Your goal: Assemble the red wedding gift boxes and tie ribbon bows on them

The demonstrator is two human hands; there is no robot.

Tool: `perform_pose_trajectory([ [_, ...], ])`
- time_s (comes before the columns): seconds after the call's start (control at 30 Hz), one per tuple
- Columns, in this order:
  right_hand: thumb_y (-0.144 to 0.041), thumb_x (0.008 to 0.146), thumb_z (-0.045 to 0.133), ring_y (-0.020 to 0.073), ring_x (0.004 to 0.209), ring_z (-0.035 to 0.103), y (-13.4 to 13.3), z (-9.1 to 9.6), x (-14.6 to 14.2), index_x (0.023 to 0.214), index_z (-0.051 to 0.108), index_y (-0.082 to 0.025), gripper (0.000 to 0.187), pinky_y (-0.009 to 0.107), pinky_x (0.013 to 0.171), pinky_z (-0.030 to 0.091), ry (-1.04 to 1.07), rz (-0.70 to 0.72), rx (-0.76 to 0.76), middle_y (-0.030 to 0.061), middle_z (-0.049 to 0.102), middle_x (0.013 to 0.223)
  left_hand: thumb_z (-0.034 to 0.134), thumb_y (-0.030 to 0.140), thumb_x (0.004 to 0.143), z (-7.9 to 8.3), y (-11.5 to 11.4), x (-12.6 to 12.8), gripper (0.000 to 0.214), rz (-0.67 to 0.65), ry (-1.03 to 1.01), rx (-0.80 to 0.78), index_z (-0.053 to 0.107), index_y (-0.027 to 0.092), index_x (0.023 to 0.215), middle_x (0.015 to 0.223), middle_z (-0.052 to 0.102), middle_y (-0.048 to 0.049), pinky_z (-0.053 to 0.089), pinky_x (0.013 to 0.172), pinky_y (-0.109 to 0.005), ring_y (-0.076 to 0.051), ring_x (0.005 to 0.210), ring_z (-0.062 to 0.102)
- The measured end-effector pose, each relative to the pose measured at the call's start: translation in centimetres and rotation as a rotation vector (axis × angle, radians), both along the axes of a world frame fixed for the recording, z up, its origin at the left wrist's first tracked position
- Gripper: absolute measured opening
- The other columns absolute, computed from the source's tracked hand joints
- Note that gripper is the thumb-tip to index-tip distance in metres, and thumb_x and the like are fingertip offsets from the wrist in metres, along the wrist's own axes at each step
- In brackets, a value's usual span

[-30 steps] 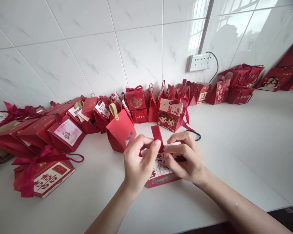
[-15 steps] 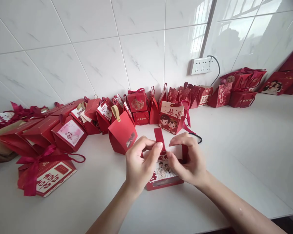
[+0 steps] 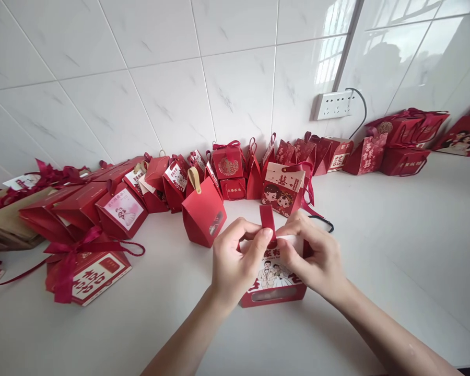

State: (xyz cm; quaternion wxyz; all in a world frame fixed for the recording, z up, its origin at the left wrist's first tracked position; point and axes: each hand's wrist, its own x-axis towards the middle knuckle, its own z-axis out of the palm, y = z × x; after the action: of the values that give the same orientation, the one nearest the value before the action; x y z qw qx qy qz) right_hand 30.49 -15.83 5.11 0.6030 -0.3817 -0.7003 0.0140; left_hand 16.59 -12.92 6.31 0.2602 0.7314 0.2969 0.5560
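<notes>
In your head view, red gift boxes [image 3: 228, 163] line the worktop [image 3: 384, 245] along the tiled wall [image 3: 238, 89]; a plain red box [image 3: 203, 215] and a cartoon-couple box [image 3: 281, 197] stand just beyond your hands, which hide part of the printed box's top. That printed box [image 3: 276, 277] sits between your forearms, its contents indistinct behind the window. Your left hand [image 3: 235, 263] pinches a red strap [image 3: 267, 215] between thumb and forefinger. Your right hand [image 3: 317, 256] has narrowed its finger gap since half a second ago — whether it grips the box's edge, I cannot tell.
</notes>
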Motion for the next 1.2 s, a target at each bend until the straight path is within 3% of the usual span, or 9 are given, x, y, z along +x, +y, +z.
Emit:
perform_pose_trajectory([
  [0.2, -0.016, 0.082, 0.059, 0.0111, 0.058, 0.049, 0.2, -0.3, 0.6, 0.081, 0.063, -0.019, 0.005, 0.024, 0.052, 0.042, 0.007, 0.129, -0.033, 0.0005, 0.056, 0.066, 0.059, 0.025, 0.085, -0.1, 0.3, -0.2, 0.022, -0.071, -0.019, 0.048, 0.053, 0.017, 0.065, 0.06, 0.055, 0.0036, 0.039, 0.046, -0.015, -0.006, 0.051, 0.049],
  [0.6, -0.017, 0.085, 0.058, 0.0102, 0.055, 0.048, -0.1, 0.1, 0.6, 0.073, 0.064, -0.02, 0.014, 0.022, 0.047, 0.037, 0.062, 0.114, -0.214, -0.0001, 0.052, 0.066, 0.058, 0.024, 0.084, -0.1, 0.5, -0.4, 0.019, -0.147, -0.035, 0.01, 0.055, 0.017, 0.067, 0.063, 0.057, 0.0015, 0.044, 0.05, -0.019, -0.009, 0.058, 0.055],
  [0.73, -0.016, 0.085, 0.058, 0.011, 0.057, 0.048, 0.0, -0.2, 0.4, 0.074, 0.063, -0.019, 0.012, 0.024, 0.05, 0.037, 0.057, 0.078, -0.138, -0.0005, 0.05, 0.065, 0.058, 0.023, 0.084, 0.0, 0.5, -0.4, 0.018, -0.151, -0.034, -0.016, 0.055, 0.018, 0.068, 0.063, 0.058, 0.0013, 0.044, 0.051, -0.02, -0.01, 0.058, 0.055],
  [0.9, -0.012, 0.086, 0.053, 0.0121, 0.062, 0.049, 0.1, -0.5, 0.3, 0.077, 0.061, -0.019, 0.013, 0.026, 0.056, 0.039, 0.029, 0.081, -0.069, 0.0002, 0.052, 0.068, 0.059, 0.019, 0.079, -0.4, 1.1, -1.1, 0.002, -0.248, 0.019, 0.102, 0.058, 0.017, 0.08, 0.076, 0.06, -0.0017, 0.048, 0.062, -0.025, -0.013, 0.068, 0.058],
  [0.97, -0.012, 0.086, 0.052, 0.0125, 0.063, 0.05, 0.2, -0.4, 0.3, 0.076, 0.06, -0.019, 0.015, 0.026, 0.056, 0.04, 0.027, 0.087, -0.055, 0.0006, 0.053, 0.069, 0.061, 0.017, 0.076, -0.6, 1.4, -1.4, 0.008, -0.275, 0.06, 0.112, 0.058, 0.017, 0.083, 0.08, 0.06, -0.0026, 0.049, 0.064, -0.026, -0.014, 0.07, 0.059],
  [1.2, -0.014, 0.086, 0.052, 0.0127, 0.062, 0.05, 0.2, -0.2, 0.4, 0.077, 0.06, -0.019, 0.013, 0.027, 0.056, 0.041, 0.007, 0.079, -0.041, 0.0005, 0.055, 0.067, 0.06, 0.017, 0.077, -0.7, 1.3, -1.3, 0.007, -0.233, 0.055, 0.089, 0.059, 0.017, 0.084, 0.078, 0.063, -0.0022, 0.048, 0.062, -0.024, -0.013, 0.069, 0.059],
])
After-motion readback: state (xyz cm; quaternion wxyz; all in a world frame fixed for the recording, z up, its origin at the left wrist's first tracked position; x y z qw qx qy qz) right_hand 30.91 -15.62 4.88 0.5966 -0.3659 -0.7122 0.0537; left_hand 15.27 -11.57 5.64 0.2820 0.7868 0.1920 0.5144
